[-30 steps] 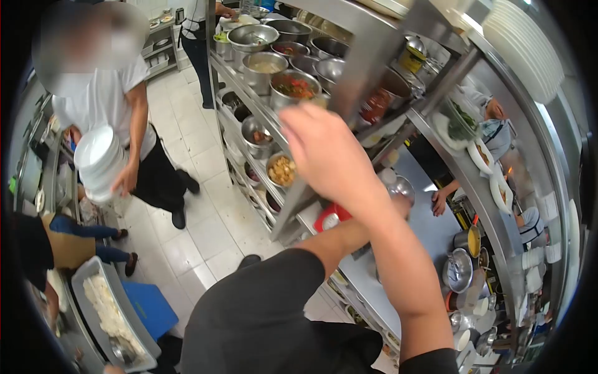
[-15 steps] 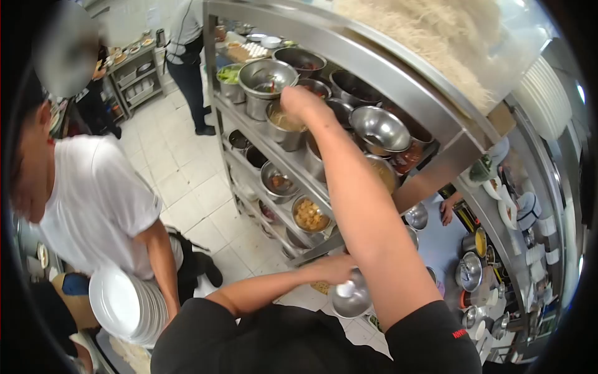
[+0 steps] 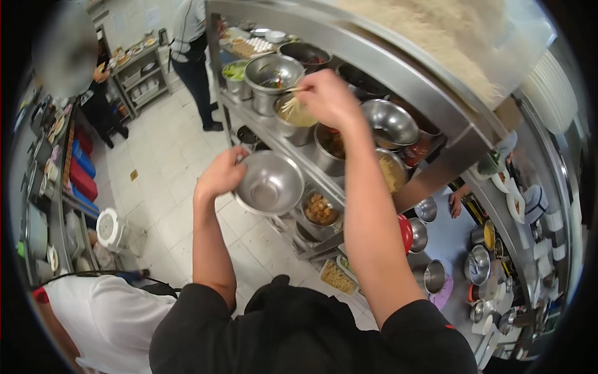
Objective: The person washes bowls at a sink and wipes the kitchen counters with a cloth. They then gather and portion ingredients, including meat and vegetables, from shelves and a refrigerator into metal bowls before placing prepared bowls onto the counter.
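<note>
My left hand (image 3: 221, 174) is closed on the rim of a steel mixing bowl (image 3: 271, 187), which I hold in front of the shelf rack; its inside looks bare. Higher up, my right hand (image 3: 329, 96) pinches a bundle of pale thin strips (image 3: 290, 106) over a steel pot (image 3: 295, 133). More pale food in liquid shows inside that pot. Just behind it, another steel bowl (image 3: 274, 71) rests on a pot and has some red and green pieces in it. A shiny steel bowl (image 3: 390, 123) sits to the right of my right wrist.
The metal rack (image 3: 286, 156) holds several containers, including chopped greens (image 3: 235, 70) and a lower bowl of brown chunks (image 3: 320, 209). A person in a white shirt (image 3: 106, 318) is close at my left. Farther off, another person (image 3: 190, 62) stands on the tiled floor (image 3: 162, 193).
My left hand has brought the steel bowl up and left, toward the rack. The right hand has lifted pale strips from the pot. The person with the stacked plates has moved lower left.
</note>
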`<state>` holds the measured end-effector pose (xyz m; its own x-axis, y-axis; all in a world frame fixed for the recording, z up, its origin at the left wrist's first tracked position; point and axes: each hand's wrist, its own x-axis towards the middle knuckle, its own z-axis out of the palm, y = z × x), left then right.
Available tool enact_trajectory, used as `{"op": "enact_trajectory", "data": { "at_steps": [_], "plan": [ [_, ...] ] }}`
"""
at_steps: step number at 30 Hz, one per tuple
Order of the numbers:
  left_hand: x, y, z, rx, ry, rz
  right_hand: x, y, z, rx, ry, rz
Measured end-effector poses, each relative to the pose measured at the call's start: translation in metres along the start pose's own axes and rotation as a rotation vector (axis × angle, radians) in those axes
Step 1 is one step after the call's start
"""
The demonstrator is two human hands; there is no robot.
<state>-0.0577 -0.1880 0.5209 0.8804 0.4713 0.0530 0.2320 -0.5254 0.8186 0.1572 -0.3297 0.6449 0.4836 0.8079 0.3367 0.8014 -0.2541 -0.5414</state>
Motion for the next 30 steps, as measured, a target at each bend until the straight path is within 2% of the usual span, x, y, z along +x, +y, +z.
{"op": "enact_trajectory", "data": {
  "at_steps": [2,4,5,6,8,9,11,12,13,14,15,17,18,19,20,21,22,23,24,25,26,27,28,29,30],
  "plan": [
    [0.000,0.004,-0.002,-0.034,0.047,-0.029,-0.051,-0.023,0.000,0.139,0.161,-0.060],
    [-0.013,0.021,-0.003,-0.076,-0.009,-0.143,-0.096,-0.027,0.031,0.078,0.140,-0.144],
    [-0.015,0.023,0.000,-0.059,-0.051,-0.148,-0.108,-0.011,0.069,-0.147,0.038,-0.215],
    [-0.020,0.024,0.004,-0.038,-0.106,-0.151,-0.132,0.000,0.087,0.092,-0.231,-0.130],
    [-0.024,0.012,0.016,0.018,-0.143,-0.112,-0.161,-0.003,0.085,0.039,-0.138,-0.063],
    [-0.034,0.012,0.024,0.058,-0.088,-0.070,-0.175,0.000,0.083,0.050,-0.130,-0.047],
    [-0.051,0.019,0.046,0.098,-0.050,0.080,-0.212,0.015,0.061,0.093,0.001,-0.191],
    [-0.055,0.019,0.057,0.087,-0.077,0.202,-0.236,0.007,0.045,0.033,0.167,-0.133],
    [-0.063,0.040,0.067,-0.015,-0.193,0.094,-0.261,0.004,0.029,-0.015,0.234,-0.002],
    [-0.073,0.059,0.085,-0.261,-0.289,0.011,-0.289,0.007,0.012,-0.062,0.308,0.139],
    [-0.081,0.078,0.105,-0.350,-0.369,0.013,-0.320,0.019,-0.007,-0.124,0.384,0.230],
    [-0.099,0.106,0.161,-0.481,-0.470,0.037,-0.386,0.047,-0.038,0.314,0.172,0.436],
    [-0.113,0.122,0.200,-0.534,-0.475,0.075,-0.427,0.066,-0.052,0.389,0.344,0.475],
    [-0.130,0.148,0.230,-0.687,-0.603,0.023,-0.472,0.083,-0.070,0.475,0.497,0.484],
    [-0.144,0.174,0.257,-0.838,-0.702,-0.025,-0.520,0.098,-0.092,0.428,0.616,0.542],
    [-0.147,0.198,0.280,-0.780,-0.755,0.102,-0.569,0.112,-0.110,0.291,0.746,0.715],
    [-0.135,0.221,0.295,-0.717,-0.795,0.210,-0.615,0.140,-0.118,0.312,0.918,0.775],
    [-0.123,0.249,0.304,-0.637,-0.712,0.483,-0.660,0.157,-0.127,0.438,1.105,0.808],
    [-0.104,0.284,0.307,-0.532,-0.618,0.751,-0.718,0.181,-0.130,0.360,1.185,0.998],
    [-0.091,0.330,0.299,-0.470,-0.357,0.892,-0.764,0.222,-0.118,0.415,1.482,1.008],
    [-0.078,0.385,0.291,-0.410,-0.106,1.026,-0.824,0.273,-0.106,0.403,1.583,1.149],
    [-0.050,0.442,0.287,-0.544,0.269,1.321,-0.827,0.269,-0.113,0.545,1.703,1.203],
    [-0.038,0.495,0.267,-0.372,0.472,1.184,-0.863,0.302,-0.096,0.493,1.852,1.264],
    [-0.009,0.553,0.250,-0.172,0.738,1.362,-0.906,0.339,-0.077,0.533,1.822,1.339],
    [0.027,0.602,0.235,-0.063,0.747,1.527,-0.917,0.347,-0.068,0.550,1.823,1.329]
  ]
}}
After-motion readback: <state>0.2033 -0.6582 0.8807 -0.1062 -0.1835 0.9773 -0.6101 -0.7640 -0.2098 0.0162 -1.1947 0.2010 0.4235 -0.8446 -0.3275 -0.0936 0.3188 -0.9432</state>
